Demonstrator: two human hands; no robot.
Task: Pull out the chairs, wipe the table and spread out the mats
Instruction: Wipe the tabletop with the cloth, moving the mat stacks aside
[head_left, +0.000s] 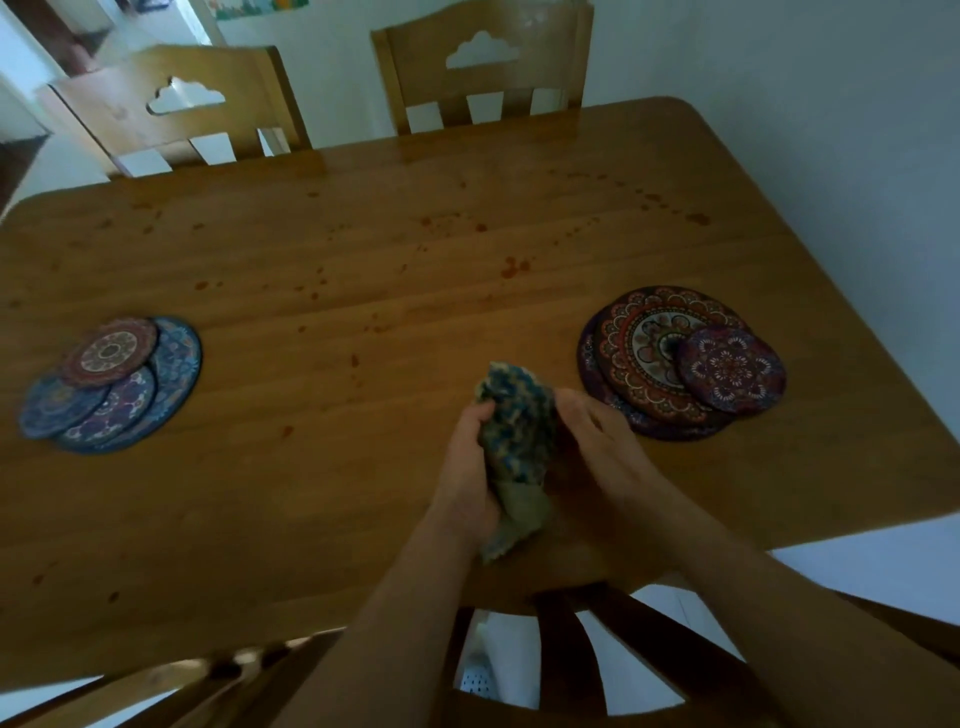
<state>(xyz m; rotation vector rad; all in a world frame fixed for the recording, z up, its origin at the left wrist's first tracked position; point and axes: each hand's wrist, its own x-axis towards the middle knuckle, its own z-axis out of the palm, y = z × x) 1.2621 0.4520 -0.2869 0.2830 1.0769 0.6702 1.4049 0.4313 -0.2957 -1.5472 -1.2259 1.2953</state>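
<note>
Cloth (514, 441) bunched above table (363, 291) — left hand (467, 467), right hand (597, 447) (each grip clutching it).

Honey-brown wooden table (363, 270) with reddish spots; blue-and-cream speckled cloth (514, 415); blue mandala mats (111, 387) at left; red-purple mandala mats (680, 364) at right.

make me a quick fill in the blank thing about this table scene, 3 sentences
1. Both hands, the left hand and the right hand, hold a crumpled ____.
2. The mats lie in ____ stacks on the table, one at each side.
3. The table top is dotted with reddish ____.

Missing words: cloth; two; spots
</note>
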